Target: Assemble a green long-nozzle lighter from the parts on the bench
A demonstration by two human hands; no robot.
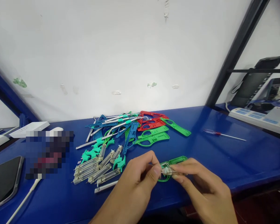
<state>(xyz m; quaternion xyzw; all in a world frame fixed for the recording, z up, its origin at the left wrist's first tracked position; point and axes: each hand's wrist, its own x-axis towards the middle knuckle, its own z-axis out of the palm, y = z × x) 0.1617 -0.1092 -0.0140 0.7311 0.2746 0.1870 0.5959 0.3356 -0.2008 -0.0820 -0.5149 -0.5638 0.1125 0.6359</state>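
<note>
A clear lighter fuel tank (170, 171) is pinched between the thumb and fingers of my right hand (203, 189). At its left end, my left hand (140, 180) has thumb and forefinger pressed together; what they grip is too small to tell. Pale thin tubing or wire (165, 165) shows beside the fingertips. Beneath both hands lies a green lighter half-shell (178, 160), partly covered by them. A metal lighter tube (106, 187) sticks out from behind my left hand. More clear fuel tanks (102, 174) lie to the left, with turquoise triggers (119, 161) among them.
Farther back are blue (131, 137), red (154, 123) and green lighter shells (152, 139), mixed with metal tubes (86, 144). A screwdriver (224, 135) and a power strip (259, 119) lie right. At left are a phone (6, 180) and a white cable (23, 200) on the blue table (214, 158).
</note>
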